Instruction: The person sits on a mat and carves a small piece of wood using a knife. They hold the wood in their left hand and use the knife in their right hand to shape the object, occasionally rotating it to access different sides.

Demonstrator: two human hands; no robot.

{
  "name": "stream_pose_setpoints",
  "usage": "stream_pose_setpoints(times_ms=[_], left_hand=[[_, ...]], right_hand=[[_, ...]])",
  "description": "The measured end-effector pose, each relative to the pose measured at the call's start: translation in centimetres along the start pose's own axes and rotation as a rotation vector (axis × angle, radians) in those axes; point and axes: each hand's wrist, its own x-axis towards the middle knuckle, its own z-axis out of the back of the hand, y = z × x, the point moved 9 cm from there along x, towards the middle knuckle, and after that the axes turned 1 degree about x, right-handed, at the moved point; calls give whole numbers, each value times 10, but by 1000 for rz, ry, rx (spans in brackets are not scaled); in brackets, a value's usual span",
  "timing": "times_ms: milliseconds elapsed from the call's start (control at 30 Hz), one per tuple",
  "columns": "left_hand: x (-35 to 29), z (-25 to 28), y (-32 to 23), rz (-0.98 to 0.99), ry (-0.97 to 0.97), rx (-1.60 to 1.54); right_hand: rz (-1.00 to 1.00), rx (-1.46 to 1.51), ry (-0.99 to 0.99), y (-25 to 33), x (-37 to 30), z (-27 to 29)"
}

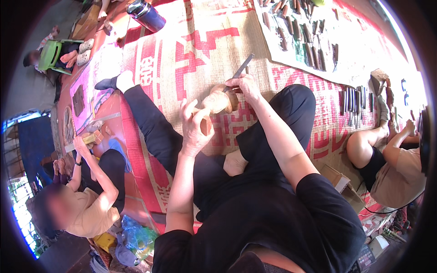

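A pale carved wooden piece (214, 102), rounded with a wider far end, is held over the mat in front of my crossed legs. My left hand (196, 129) grips its near end, the index finger lifted and the thumb side against the wood. In my right hand (246, 87) is a dark, flat metal carving tool (242, 67), slanting up and away to the right. The lower end of the tool meets the far end of the wooden piece, and my right fingertips are close to that wood. The exact shape of the tool's working tip is hidden.
Many wood-handled tools (314, 45) lie on a pale cloth at the far right; slim tools (353, 102) line up nearer. A dark flask (146, 16) stands far left. One person (86, 204) works at left, another (396, 168) sits at right. A cardboard box (339, 184) is by my right elbow.
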Motion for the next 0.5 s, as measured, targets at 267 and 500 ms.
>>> stream_pose_setpoints(times_ms=[267, 500], left_hand=[[-2, 0, 2, 35, 12, -20], [-1, -1, 5, 25, -21, -15]], right_hand=[[26, 19, 45, 0, -2, -2], [42, 91, 12, 2, -5, 2]])
